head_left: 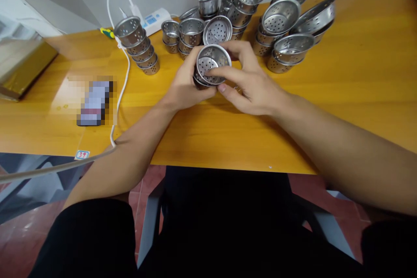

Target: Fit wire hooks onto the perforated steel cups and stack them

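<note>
Black clothing [228, 221] fronts a yellow wooden table [202, 139], the left hand [184, 81] above gripping a round silver-metal cup [219, 56], likely light, stiff, best held by its wall, the right hand [256, 84] unclear in grip.

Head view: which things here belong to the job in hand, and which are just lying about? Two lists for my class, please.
Likely part of the job:
held perforated cup
stacks of similar cups

Apparently just lying about:
phone
white cable
yellow-and-green object

Wooden table [365, 78]: perforated metal cups [138, 45], phone [96, 103], cable [124, 84].
</note>
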A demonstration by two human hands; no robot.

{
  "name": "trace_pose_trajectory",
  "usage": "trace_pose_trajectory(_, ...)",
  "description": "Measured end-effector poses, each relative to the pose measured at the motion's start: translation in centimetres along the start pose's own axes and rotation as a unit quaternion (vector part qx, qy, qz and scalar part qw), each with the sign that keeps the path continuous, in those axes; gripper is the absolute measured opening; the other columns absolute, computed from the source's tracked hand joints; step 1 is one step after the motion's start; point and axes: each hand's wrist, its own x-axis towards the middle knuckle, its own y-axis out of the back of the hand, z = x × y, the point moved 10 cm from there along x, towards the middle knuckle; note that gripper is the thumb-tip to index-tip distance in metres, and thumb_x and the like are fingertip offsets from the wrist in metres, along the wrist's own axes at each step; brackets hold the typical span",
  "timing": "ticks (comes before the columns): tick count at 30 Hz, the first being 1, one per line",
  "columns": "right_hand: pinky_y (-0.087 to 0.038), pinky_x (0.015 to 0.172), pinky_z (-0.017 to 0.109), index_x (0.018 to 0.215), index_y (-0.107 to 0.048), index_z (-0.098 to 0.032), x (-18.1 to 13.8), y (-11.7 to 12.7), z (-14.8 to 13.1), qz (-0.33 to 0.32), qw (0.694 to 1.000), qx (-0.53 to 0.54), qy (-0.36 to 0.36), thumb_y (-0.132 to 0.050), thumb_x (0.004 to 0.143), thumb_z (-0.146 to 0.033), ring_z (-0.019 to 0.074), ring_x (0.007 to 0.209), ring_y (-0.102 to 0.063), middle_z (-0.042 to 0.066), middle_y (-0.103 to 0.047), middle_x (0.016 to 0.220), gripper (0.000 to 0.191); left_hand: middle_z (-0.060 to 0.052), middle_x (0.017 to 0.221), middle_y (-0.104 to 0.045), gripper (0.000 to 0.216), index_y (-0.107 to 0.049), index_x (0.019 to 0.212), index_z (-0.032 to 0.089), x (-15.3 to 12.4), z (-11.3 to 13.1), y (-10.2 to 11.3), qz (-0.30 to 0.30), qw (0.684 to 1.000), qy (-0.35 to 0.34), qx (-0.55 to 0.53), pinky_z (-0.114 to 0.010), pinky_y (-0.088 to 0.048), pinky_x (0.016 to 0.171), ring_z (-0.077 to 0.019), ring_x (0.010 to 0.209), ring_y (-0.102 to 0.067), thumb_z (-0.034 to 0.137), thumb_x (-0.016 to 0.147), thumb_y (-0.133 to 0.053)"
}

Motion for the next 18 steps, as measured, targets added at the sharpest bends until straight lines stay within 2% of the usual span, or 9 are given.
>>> trace_pose_trajectory(3, -0.056, 0.14, 0.079, 0.15, -0.081, -0.036, 0.0, 0.0, 0.1, 0.004, 1.0, 0.001, 0.003, -0.068, 0.121, -0.047, 0.0478, 0.169, -0.058, 0.015, -0.062, 0.177, 0.034, -0.006, 0.147, -0.08, 0.074, -0.056, 0.154, 0.033, -0.2, 0.9, 0.1, 0.014, 1.0, -0.024, 0.001, -0.059, -0.071, 0.122, -0.0331, 0.135, -0.082, 0.074, 0.1, -0.086)
trace_pose_trajectory(6, -0.059, 0.137, 0.078, 0.143, -0.077, -0.032, -0.1, 0.7, 0.0, 0.017, 0.999, -0.009, 0.027, -0.065, 0.123, -0.044, 0.0466, 0.164, -0.062, 0.019, -0.063, 0.171, 0.027, -0.008, 0.148, -0.078, 0.072, -0.055, 0.157, 0.029, -0.3, 0.4, -0.1, 0.015, 0.998, 0.009, 0.057, -0.059, -0.07, 0.126, -0.0358, 0.142, -0.082, 0.057, 0.101, -0.091)
trace_pose_trajectory(9, -0.056, 0.141, 0.078, 0.144, -0.075, -0.035, -0.1, 1.4, 0.5, 0.026, 1.0, -0.011, 0.013, -0.069, 0.124, -0.051, 0.0476, 0.167, -0.06, 0.014, -0.062, 0.175, 0.026, -0.01, 0.152, -0.078, 0.074, -0.055, 0.16, 0.028, -0.4, -0.3, 0.1, 0.015, 0.996, 0.023, 0.09, -0.057, -0.07, 0.129, -0.0363, 0.145, -0.081, 0.045, 0.1, -0.094)
trace_pose_trajectory(11, -0.052, 0.143, 0.08, 0.146, -0.075, -0.037, -0.1, 1.5, 0.8, 0.021, 1.0, -0.006, 0.0, -0.069, 0.126, -0.057, 0.0486, 0.169, -0.059, 0.011, -0.063, 0.176, 0.029, -0.012, 0.157, -0.076, 0.081, -0.053, 0.163, 0.028, -0.4, -0.5, 0.2, 0.009, 0.996, 0.009, 0.092, -0.058, -0.067, 0.133, -0.038, 0.148, -0.079, 0.048, 0.099, -0.097)
trace_pose_trajectory(15, -0.05, 0.147, 0.077, 0.149, -0.075, -0.037, 0.1, 1.4, 1.1, -0.007, 1.0, 0.004, -0.018, -0.065, 0.128, -0.062, 0.0482, 0.169, -0.06, 0.011, -0.065, 0.177, 0.034, -0.015, 0.165, -0.071, 0.093, -0.047, 0.171, 0.029, -0.6, -0.3, 0.1, -0.017, 0.997, -0.034, 0.068, -0.063, -0.059, 0.141, -0.042, 0.155, -0.075, 0.064, 0.1, -0.097)
trace_pose_trajectory(18, -0.049, 0.148, 0.08, 0.157, -0.075, -0.041, 0.3, 1.6, 1.3, -0.028, 0.998, 0.006, -0.053, -0.068, 0.126, -0.066, 0.0499, 0.172, -0.058, 0.01, -0.066, 0.18, 0.041, -0.015, 0.17, -0.07, 0.1, -0.045, 0.176, 0.032, -0.7, -0.5, 0.1, -0.028, 0.997, -0.016, 0.071, -0.062, -0.056, 0.146, -0.042, 0.162, -0.072, 0.072, 0.101, -0.096)
